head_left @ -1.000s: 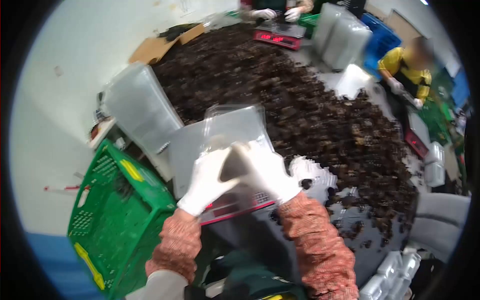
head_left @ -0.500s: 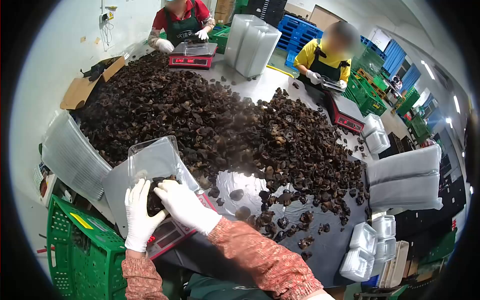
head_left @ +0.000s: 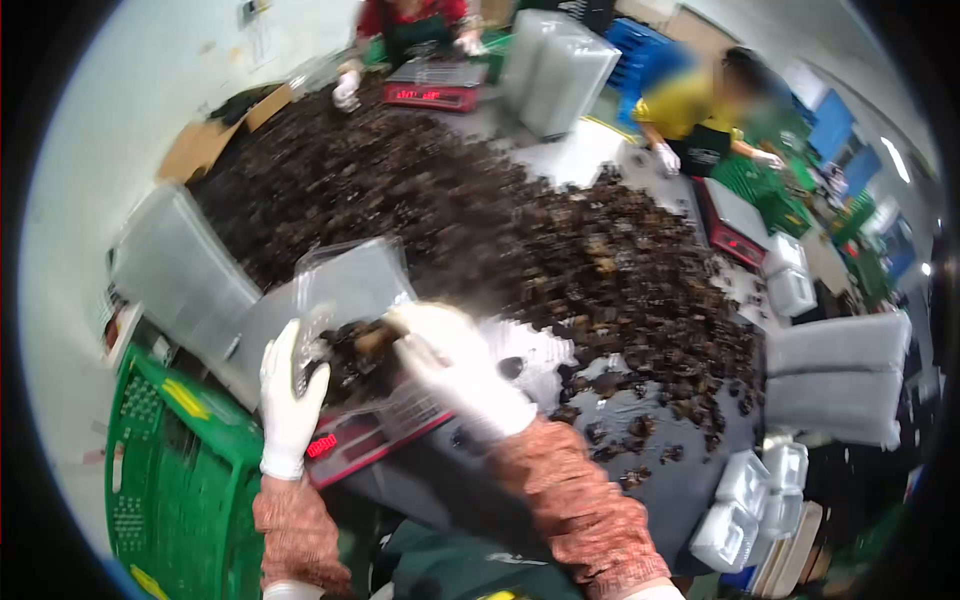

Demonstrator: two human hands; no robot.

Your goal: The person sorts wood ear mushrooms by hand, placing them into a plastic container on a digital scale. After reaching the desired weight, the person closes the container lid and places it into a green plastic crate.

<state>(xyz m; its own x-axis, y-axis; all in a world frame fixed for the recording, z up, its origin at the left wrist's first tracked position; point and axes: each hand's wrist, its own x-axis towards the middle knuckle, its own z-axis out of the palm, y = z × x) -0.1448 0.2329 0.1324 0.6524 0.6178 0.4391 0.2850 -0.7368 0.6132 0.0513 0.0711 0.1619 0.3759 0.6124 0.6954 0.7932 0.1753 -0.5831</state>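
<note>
A clear plastic tray [head_left: 312,335] with its lid [head_left: 352,275] raised sits on a red-framed scale [head_left: 350,447], whose red digits are lit. Dark wood ear mushrooms [head_left: 358,372] fill it. My left hand [head_left: 290,405], in a white glove, wraps the tray's left side, thumb toward the mushrooms. On the other side, my gloved right hand [head_left: 455,365] is at the right edge of the mushrooms, its fingers smeared by motion.
A large heap of wood ears [head_left: 430,190] spreads over the table [head_left: 640,510]. Stacked clear trays [head_left: 185,265] stand left, more trays [head_left: 835,375] right. A green crate [head_left: 180,480] is lower left. Two co-workers stand across the table by scales [head_left: 430,95].
My right hand has moved right, uncovering more of the mushrooms in the tray. My left hand stays at the tray. The co-worker in yellow has spread both hands apart. The view has shifted.
</note>
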